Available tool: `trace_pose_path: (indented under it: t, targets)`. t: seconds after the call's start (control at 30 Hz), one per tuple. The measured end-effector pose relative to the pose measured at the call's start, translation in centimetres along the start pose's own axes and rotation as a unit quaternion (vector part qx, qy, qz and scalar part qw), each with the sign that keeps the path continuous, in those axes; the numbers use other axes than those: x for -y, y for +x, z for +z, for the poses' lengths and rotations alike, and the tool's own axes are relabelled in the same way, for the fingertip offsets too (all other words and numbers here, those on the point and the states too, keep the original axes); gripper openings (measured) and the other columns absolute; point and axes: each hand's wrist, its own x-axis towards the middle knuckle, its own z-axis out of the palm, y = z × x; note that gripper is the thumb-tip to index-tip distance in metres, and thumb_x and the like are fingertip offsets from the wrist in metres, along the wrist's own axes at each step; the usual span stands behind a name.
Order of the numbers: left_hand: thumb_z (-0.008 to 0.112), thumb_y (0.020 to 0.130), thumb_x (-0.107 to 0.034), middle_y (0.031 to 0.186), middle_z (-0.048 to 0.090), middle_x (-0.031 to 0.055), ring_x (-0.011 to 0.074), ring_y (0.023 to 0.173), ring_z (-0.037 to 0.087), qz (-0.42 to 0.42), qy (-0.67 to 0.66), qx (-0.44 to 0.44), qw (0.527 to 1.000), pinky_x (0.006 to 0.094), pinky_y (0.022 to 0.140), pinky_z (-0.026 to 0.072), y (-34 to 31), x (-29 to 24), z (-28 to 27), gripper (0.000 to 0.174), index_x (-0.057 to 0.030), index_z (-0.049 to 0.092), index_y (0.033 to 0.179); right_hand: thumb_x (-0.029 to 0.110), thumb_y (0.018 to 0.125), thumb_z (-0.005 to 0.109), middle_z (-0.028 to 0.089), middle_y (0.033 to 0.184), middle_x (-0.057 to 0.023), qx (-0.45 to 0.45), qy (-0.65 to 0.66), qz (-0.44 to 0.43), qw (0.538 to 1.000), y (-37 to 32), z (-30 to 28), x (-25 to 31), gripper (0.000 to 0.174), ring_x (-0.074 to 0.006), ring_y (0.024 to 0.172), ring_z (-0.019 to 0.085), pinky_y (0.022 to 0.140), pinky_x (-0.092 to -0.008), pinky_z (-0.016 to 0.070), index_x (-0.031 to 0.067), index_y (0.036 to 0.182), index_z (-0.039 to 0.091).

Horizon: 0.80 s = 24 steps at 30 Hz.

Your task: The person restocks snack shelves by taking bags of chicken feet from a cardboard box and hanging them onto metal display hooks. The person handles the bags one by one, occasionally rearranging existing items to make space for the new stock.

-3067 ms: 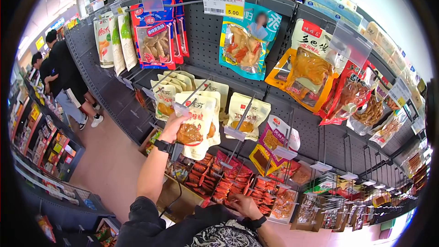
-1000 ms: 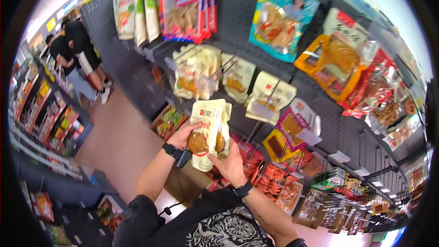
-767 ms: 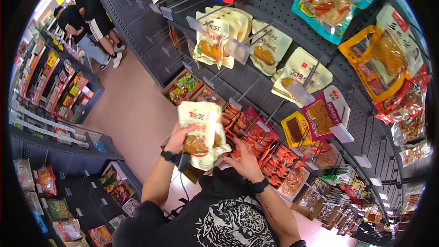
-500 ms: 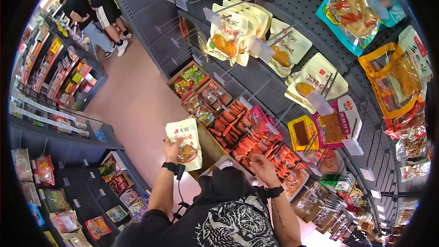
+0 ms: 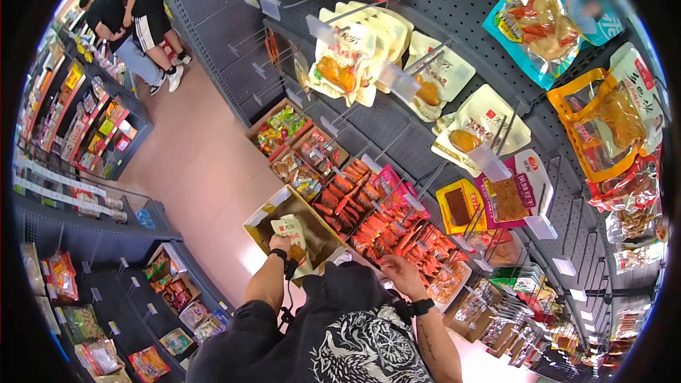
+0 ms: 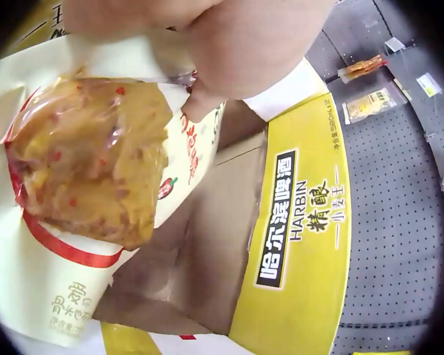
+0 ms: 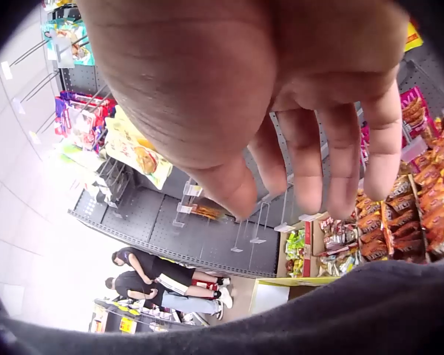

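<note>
My left hand (image 5: 281, 244) grips a cream snack pouch (image 5: 289, 228) low in front of me, at the mouth of an open cardboard box (image 5: 323, 223). In the left wrist view the pouch (image 6: 89, 163) shows brown meat behind a clear window. Fingers lie across its upper part, and the yellow box flap (image 6: 303, 214) and bare inside show behind it. My right hand (image 5: 403, 274) holds nothing and hovers beside the trays of red snack packets (image 5: 394, 230). Its fingers hang loosely bent in the right wrist view, apart from the goods.
Similar cream pouches (image 5: 347, 57) hang on pegs above, with an orange-framed pack (image 5: 603, 124) and a blue pack (image 5: 543, 25) to the right. Label holders (image 5: 489, 162) stick out from the rack. Two people (image 5: 145, 18) stand in the aisle (image 5: 188, 138) at far left.
My left hand has brought the pouch off the peg rack and down to the box. My right hand came up to the pouch, then moved away to the right. The view has tilted downward.
</note>
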Motion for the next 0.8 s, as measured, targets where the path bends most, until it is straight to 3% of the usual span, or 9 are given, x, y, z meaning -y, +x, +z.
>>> trace_pose_path:
  t: [0.2,0.3,0.37,0.4,0.47,0.57,0.6,0.73,0.8]
  targets:
    - [0.060,0.083,-0.031,0.097,0.066,0.0221,0.0357,0.094,0.064,0.089,0.007,0.020,0.996,0.0427,0.079,0.0506,1.6,1.1,0.4,0.034,-0.0050,0.065,0.104,0.019,0.086,0.065,0.067,0.100,-0.0088,-0.015,0.042,0.020,0.999,0.5,0.0,0.2,0.037,-0.0157,0.091,0.064,0.082,-0.0284,0.0504,0.0023,0.118,0.057]
    - [0.059,0.083,-0.033,0.100,0.065,0.0237,0.0357,0.097,0.063,-0.048,0.021,0.112,0.992,0.0421,0.081,0.0505,-0.4,-1.4,-1.7,0.040,-0.0008,0.062,0.106,0.024,0.086,0.066,0.067,0.102,-0.0090,-0.006,0.006,0.018,1.000,0.7,0.1,0.4,0.039,-0.0161,0.092,0.064,0.082,-0.0290,0.0502,0.0035,0.118,0.058]
    - [0.061,0.080,-0.035,0.097,0.066,0.0221,0.0346,0.094,0.064,0.137,0.162,0.124,0.969,0.0421,0.081,0.0509,0.0,-1.9,-1.4,0.043,0.0000,0.062,0.105,0.025,0.086,0.066,0.067,0.102,-0.0089,-0.011,-0.009,0.009,1.000,0.7,0.0,0.0,0.040,-0.0161,0.092,0.064,0.082,-0.0291,0.0502,0.0043,0.118,0.058]
    - [0.061,0.079,-0.036,0.097,0.067,0.0203,0.0338,0.092,0.064,0.204,0.223,0.113,0.947,0.0417,0.080,0.0514,-3.3,-6.0,-3.5,0.044,-0.0009,0.062,0.105,0.026,0.086,0.066,0.067,0.103,-0.0087,-0.013,-0.027,0.002,1.000,0.8,-0.1,-0.2,0.040,-0.0161,0.092,0.064,0.082,-0.0292,0.0502,0.0050,0.119,0.058]
    - [0.062,0.081,-0.035,0.098,0.067,0.0164,0.0318,0.089,0.065,0.400,0.146,0.174,0.888,0.0391,0.078,0.0519,-4.4,-10.9,-4.7,0.041,-0.0028,0.062,0.107,0.028,0.086,0.065,0.067,0.101,-0.0074,-0.038,-0.016,-0.008,0.999,0.3,-0.7,0.5,0.040,-0.0162,0.090,0.065,0.080,-0.0294,0.0506,0.0070,0.119,0.058]
    - [0.063,0.087,-0.024,0.093,0.068,0.0129,0.0285,0.084,0.066,0.523,-0.029,0.153,0.838,0.0352,0.074,0.0519,-13.6,-25.6,-9.5,0.031,-0.0041,0.060,0.110,0.029,0.086,0.065,0.067,0.100,-0.0072,-0.048,-0.005,-0.008,0.999,0.5,-1.3,-0.4,0.039,-0.0161,0.090,0.065,0.080,-0.0294,0.0506,0.0073,0.118,0.059]
    - [0.063,0.087,-0.022,0.097,0.066,0.0136,0.0285,0.086,0.065,0.594,-0.045,0.110,0.796,0.0348,0.074,0.0518,-12.7,-28.9,-8.6,0.033,-0.0036,0.057,0.114,0.028,0.086,0.065,0.067,0.100,-0.0071,-0.059,-0.007,-0.005,0.998,0.5,-1.4,-0.5,0.039,-0.0158,0.091,0.065,0.080,-0.0293,0.0506,0.0074,0.118,0.059]
    - [0.065,0.086,-0.032,0.122,0.054,0.0202,0.0334,0.110,0.054,0.591,-0.214,0.066,0.775,0.0386,0.087,0.0472,-13.9,-43.5,-5.9,0.054,-0.0021,0.046,0.127,0.027,0.085,0.066,0.068,0.100,-0.0115,-0.073,0.052,-0.027,0.996,-0.7,-1.8,0.5,0.040,-0.0205,0.093,0.066,0.081,-0.0308,0.0510,0.0032,0.116,0.058]
    - [0.065,0.086,-0.037,0.127,0.049,0.0233,0.0369,0.117,0.048,0.609,-0.205,-0.039,0.765,0.0416,0.097,0.0399,-14.0,-48.4,-4.6,0.064,0.0011,0.041,0.131,0.028,0.085,0.066,0.068,0.099,-0.0107,-0.082,0.054,-0.058,0.993,-0.9,-1.7,-1.2,0.041,-0.0177,0.090,0.066,0.079,-0.0301,0.0514,0.0030,0.117,0.057]
